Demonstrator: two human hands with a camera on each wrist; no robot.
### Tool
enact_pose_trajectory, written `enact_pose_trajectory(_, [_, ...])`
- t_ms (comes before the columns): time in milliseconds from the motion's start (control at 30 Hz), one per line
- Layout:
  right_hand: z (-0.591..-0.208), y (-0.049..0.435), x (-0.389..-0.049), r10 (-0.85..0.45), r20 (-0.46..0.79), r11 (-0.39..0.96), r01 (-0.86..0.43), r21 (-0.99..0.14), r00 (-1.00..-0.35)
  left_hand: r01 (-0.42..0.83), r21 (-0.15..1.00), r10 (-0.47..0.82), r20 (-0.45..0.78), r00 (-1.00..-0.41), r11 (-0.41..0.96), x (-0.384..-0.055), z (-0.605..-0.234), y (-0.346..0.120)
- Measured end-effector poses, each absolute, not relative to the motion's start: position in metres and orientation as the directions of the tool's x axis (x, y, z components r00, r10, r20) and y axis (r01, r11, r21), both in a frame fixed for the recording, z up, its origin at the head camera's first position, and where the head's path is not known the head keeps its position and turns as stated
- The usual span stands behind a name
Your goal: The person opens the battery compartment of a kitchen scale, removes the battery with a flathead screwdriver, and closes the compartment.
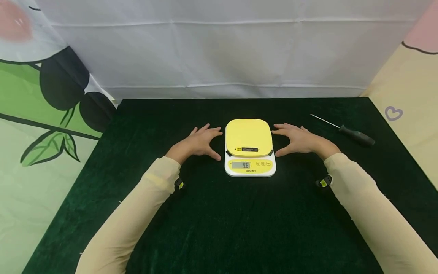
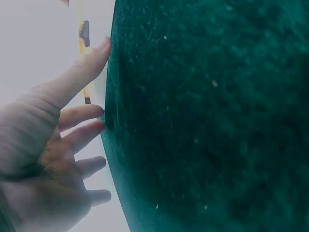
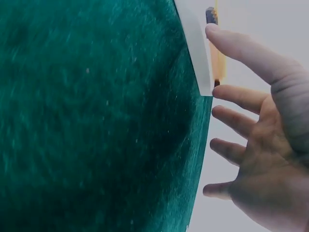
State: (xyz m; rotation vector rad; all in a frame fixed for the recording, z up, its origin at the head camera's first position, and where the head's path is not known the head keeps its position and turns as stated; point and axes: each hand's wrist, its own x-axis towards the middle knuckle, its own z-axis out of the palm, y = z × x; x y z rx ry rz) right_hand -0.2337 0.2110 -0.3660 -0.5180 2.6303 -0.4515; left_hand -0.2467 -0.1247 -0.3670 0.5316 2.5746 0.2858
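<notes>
The left hand (image 1: 200, 143) and right hand (image 1: 301, 140) flank the scale (image 1: 249, 135) mid-frame, fingers spread and empty, apparently lining up around it, so taking hold would call for closing both inward.

Cloth-covered dark green table (image 1: 219, 224); yellow-and-white scale (image 1: 248, 135) on it; black-handled screwdriver (image 1: 352, 134) farther right.
</notes>
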Motion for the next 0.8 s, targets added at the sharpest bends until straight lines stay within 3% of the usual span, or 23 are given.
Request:
enact_pose_trajectory(467, [-0.370, 0.210, -0.223, -0.447, -0.369, 0.846, -0.251, -0.470, -0.815, 0.305, 0.355, 0.442, -0.420, -0.793, 0.884, -0.235, -0.367, -0.112])
enact_pose_trajectory(800, [-0.367, 0.204, -0.213, -0.407, -0.367, 0.867, -0.228, -0.443, -0.836, 0.268, 0.341, 0.404, -0.432, -0.807, 0.901, -0.228, -0.367, -0.111])
